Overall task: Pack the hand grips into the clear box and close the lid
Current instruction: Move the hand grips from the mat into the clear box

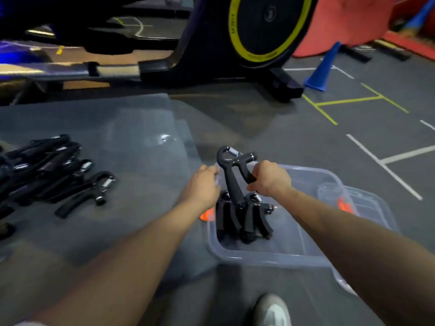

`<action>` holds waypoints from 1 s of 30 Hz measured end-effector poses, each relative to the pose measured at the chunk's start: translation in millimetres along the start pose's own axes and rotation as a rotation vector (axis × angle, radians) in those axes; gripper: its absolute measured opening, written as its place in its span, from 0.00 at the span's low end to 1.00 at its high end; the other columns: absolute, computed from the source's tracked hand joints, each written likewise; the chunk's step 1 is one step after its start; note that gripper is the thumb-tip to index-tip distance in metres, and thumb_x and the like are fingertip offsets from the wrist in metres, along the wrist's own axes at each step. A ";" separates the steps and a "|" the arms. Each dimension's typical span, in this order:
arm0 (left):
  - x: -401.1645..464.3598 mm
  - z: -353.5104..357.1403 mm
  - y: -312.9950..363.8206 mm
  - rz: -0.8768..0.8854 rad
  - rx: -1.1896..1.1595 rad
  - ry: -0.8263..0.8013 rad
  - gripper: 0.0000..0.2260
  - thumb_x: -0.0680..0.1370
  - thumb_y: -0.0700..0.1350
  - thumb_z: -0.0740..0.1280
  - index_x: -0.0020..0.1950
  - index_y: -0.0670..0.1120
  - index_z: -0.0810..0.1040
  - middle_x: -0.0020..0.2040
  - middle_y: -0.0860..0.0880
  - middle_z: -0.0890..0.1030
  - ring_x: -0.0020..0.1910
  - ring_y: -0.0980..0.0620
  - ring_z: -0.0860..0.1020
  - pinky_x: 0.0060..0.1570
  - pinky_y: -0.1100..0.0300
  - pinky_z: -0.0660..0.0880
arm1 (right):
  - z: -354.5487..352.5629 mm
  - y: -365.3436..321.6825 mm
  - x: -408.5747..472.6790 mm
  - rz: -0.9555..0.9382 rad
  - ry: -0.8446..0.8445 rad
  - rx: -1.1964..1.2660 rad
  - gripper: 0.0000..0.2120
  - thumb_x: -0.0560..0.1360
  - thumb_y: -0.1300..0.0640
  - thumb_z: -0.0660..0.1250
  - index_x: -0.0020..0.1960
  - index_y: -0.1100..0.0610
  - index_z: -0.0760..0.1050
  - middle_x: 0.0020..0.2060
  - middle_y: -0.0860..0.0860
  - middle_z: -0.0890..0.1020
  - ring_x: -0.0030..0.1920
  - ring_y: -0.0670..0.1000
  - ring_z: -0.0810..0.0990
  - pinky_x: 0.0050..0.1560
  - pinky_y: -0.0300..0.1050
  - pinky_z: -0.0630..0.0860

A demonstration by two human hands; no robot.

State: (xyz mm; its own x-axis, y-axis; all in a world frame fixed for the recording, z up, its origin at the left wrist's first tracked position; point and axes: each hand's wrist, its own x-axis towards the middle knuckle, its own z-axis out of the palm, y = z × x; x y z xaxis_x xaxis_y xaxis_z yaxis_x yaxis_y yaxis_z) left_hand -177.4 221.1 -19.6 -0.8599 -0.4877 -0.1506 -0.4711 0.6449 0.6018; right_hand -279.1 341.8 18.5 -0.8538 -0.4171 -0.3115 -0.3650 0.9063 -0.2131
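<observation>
My right hand (pixel 270 178) grips one handle of a black hand grip (pixel 231 170) with a steel spring, held upright over the clear box (pixel 270 255). A few more black hand grips (pixel 244 220) stand inside the box below it. My left hand (pixel 203 184) sits at the box's left rim, fingers curled at the edge; what they touch is blurred. A pile of several black hand grips (pixel 47 170) lies on the floor at the left. The clear lid (pixel 131 137) lies flat on the floor between pile and box.
A second clear container with orange latches (pixel 367 208) sits against the box's right side. A black exercise machine with a yellow-ringed wheel (pixel 266 29) stands beyond. A blue cone (pixel 324 67) is at the back right. My shoe (pixel 273 309) is just below the box.
</observation>
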 end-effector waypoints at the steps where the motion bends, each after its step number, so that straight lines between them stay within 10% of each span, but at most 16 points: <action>1: 2.1 11.4 10.1 0.021 0.018 -0.026 0.17 0.75 0.41 0.66 0.65 0.45 0.72 0.63 0.44 0.72 0.63 0.42 0.74 0.64 0.51 0.70 | -0.6 18.3 0.9 0.024 -0.002 0.008 0.13 0.68 0.53 0.74 0.49 0.57 0.78 0.47 0.54 0.82 0.49 0.57 0.81 0.41 0.43 0.70; 15: 51.4 166.2 59.0 0.098 0.241 -0.369 0.26 0.74 0.47 0.69 0.70 0.47 0.67 0.70 0.48 0.68 0.69 0.45 0.67 0.67 0.49 0.68 | 66.7 184.5 47.5 0.321 -0.095 0.028 0.13 0.69 0.58 0.73 0.52 0.58 0.77 0.52 0.55 0.83 0.54 0.57 0.81 0.41 0.42 0.70; 30: 72.4 209.6 32.5 0.128 0.298 -0.446 0.42 0.71 0.50 0.73 0.77 0.45 0.52 0.79 0.47 0.52 0.78 0.48 0.51 0.76 0.59 0.49 | 127.3 192.6 81.6 0.380 -0.178 0.112 0.16 0.75 0.60 0.64 0.63 0.61 0.72 0.61 0.58 0.78 0.62 0.60 0.77 0.58 0.49 0.74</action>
State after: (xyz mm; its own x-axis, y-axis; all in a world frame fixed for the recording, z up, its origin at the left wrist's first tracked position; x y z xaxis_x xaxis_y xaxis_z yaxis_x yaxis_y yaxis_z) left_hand -296.1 330.1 -175.3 -0.8832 -0.1398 -0.4477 -0.3372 0.8527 0.3991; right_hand -371.7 473.6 -165.8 -0.8387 -0.0697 -0.5401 0.0134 0.9888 -0.1484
